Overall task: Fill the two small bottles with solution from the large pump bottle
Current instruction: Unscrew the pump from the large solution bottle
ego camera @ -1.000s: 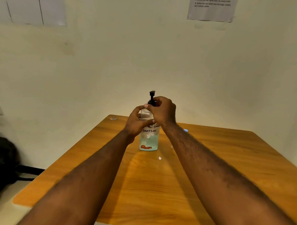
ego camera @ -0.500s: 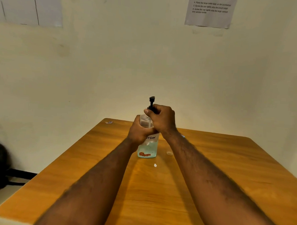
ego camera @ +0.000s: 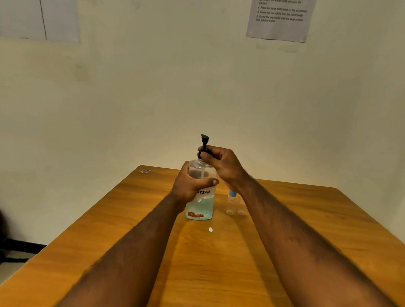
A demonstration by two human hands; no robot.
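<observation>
1. Pump bottle (ego camera: 200,201) stands upright around the middle of the table (ego camera: 215,270), with bare wood between it and the person; a small white scrap (ego camera: 210,229) lies just in front of it.
2. Left hand (ego camera: 190,187) wraps the clear body at label height, fingers closed round it. That is a sound place to hold: it looks like smooth, fairly stiff plastic, only about a third full of bluish liquid, so probably light and easy to tip (a wet wall would make it slippery).
3. Right hand (ego camera: 222,163) is pinched shut on the black collar (ego camera: 202,153) at the neck, below the raised pump head (ego camera: 204,137). I judge this to be the unscrewing grip; the thin stem is the weak part and a poor place to pull.
4. Small bottles (ego camera: 235,207) stand close together just right of the big one, partly hidden by the right forearm. They are clear and look empty; one shows a blue cap (ego camera: 232,193), the other's top is hidden. They are likely very light and easily knocked over by that forearm.
5. Open room is wide to the right and toward the person. The left edge runs nearer, and the far edge meets the wall (ego camera: 199,95) close behind, so lifting clearance is best upward and forward.
</observation>
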